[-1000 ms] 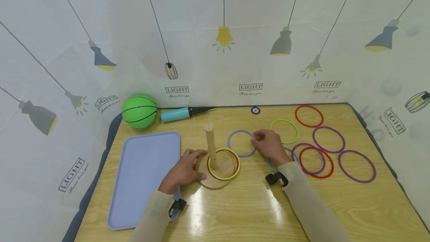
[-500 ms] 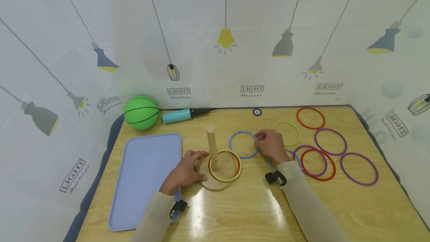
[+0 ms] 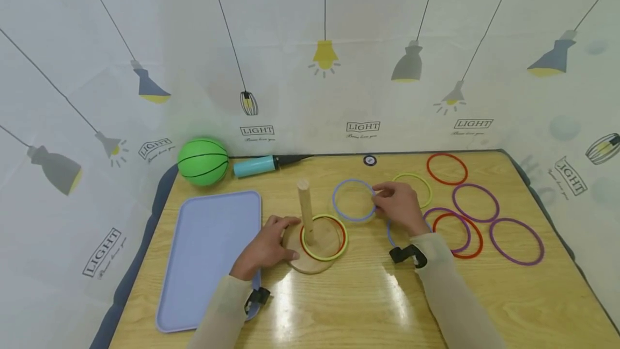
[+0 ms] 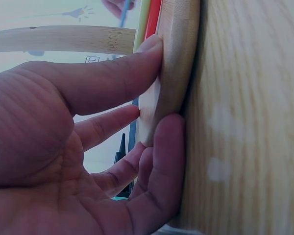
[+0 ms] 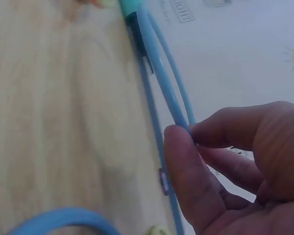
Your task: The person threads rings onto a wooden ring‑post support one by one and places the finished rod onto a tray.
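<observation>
One wooden peg stands upright, left grip holding its base, right grip pinching a blue ring.

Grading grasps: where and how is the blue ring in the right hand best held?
Likely pinch the blue ring at its right rim, coming from the right, as the right hand does: the hoop is thin and open, and that side faces away from the wooden post.

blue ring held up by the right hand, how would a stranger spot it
On the wooden table, find the upright wooden peg. To its right, the right hand pinches a thin blue ring; unlike the other blue ring, it is held.
</observation>
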`<action>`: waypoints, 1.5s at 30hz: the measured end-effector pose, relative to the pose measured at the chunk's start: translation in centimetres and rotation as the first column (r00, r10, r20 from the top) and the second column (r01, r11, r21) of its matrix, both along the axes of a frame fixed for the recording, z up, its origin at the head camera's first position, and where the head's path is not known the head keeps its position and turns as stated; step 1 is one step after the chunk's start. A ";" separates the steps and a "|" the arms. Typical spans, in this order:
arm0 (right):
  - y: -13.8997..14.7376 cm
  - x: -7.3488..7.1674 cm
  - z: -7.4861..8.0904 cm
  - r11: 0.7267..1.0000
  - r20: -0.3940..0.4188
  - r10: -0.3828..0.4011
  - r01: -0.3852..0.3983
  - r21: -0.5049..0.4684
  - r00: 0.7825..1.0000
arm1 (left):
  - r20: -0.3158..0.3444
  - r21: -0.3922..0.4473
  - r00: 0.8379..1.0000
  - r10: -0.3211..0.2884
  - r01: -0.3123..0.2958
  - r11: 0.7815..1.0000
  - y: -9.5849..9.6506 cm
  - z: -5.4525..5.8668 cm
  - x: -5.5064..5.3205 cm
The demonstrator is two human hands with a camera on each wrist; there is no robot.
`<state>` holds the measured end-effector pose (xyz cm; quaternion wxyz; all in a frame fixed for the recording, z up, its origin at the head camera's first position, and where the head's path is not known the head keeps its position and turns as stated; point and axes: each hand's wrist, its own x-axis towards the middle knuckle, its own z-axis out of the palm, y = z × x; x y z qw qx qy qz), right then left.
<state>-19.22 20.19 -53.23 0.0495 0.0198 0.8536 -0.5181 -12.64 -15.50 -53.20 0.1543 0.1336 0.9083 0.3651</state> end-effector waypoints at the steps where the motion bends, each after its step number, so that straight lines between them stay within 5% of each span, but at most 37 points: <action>1: 0.0 0.2 0.5 1.000 0.005 0.003 -0.003 -0.024 1.000 | 0.003 0.002 1.000 0.000 0.000 1.000 0.0 0.0 0.0; 7: -0.1 1.4 3.7 0.987 0.016 0.027 -0.024 -0.162 1.000 | 0.005 0.000 1.000 0.000 0.000 1.000 0.0 -0.1 -0.1; 18: -0.9 4.0 9.5 0.966 -0.146 0.018 -0.055 -0.253 0.989 | 0.008 -0.005 1.000 -0.003 0.003 1.000 0.0 -0.1 -0.1; 28: -2.9 6.2 13.7 0.874 -0.281 -0.071 -0.076 -0.479 0.957 | 0.031 -0.010 1.000 -0.004 0.004 1.000 0.0 0.0 0.0; 33: -4.7 6.9 14.5 0.845 -0.343 -0.083 -0.117 -0.522 0.936 | 0.032 -0.002 0.999 0.002 -0.002 1.000 -0.1 0.0 0.0; 38: -6.6 7.0 14.6 0.838 -0.337 -0.028 -0.162 -0.521 0.941 | 0.040 0.002 0.999 0.016 -0.016 1.000 -0.1 -0.3 -0.1; 45: -8.8 6.6 12.2 0.830 -0.282 0.062 -0.206 -0.518 0.957 | 0.016 -0.006 1.000 0.012 -0.012 1.000 0.0 -0.2 0.0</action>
